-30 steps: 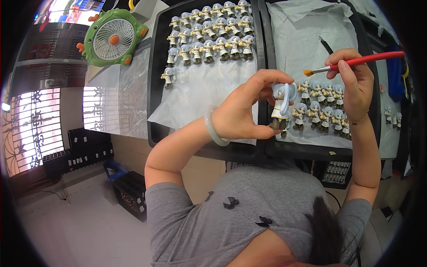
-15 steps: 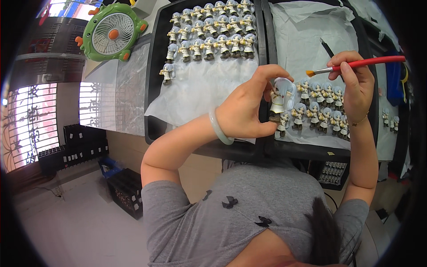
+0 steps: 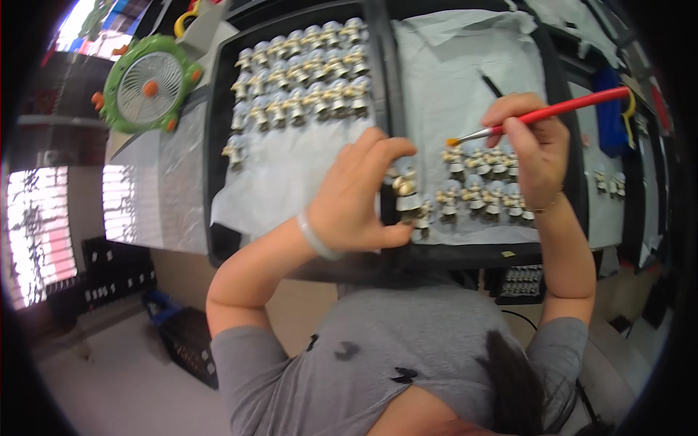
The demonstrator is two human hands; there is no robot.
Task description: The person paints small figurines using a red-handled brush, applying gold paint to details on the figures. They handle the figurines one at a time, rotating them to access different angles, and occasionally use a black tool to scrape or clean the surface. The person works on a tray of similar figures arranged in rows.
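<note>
Between the thumb and fingertips of my left hand (image 3: 352,192) is a small figurine (image 3: 408,202) with a white outfit and dark feet, held upright over the divide between two black trays. My right hand (image 3: 534,156) grips a red-handled paintbrush (image 3: 574,107), its orange-yellow bristles pointing left toward the figurine but apart from it. A thin black tool (image 3: 490,83) sticks out beyond my right fingers; whether they hold it too I cannot tell. Below the brush, similar figurines (image 3: 474,190) stand or lie in rows on white paper in the right tray (image 3: 465,256).
More figurines (image 3: 297,109) fill several rows in the left tray (image 3: 218,145), on white paper (image 3: 291,171). A green fan (image 3: 149,87) stands at the far left. Beyond the right tray are a blue object (image 3: 609,112) and a few more figurines (image 3: 609,182).
The whole view has shifted, with trays and hands now lower and farther left in it. The figurine in my left hand has turned, showing less of its pale hair. Both grips remain.
</note>
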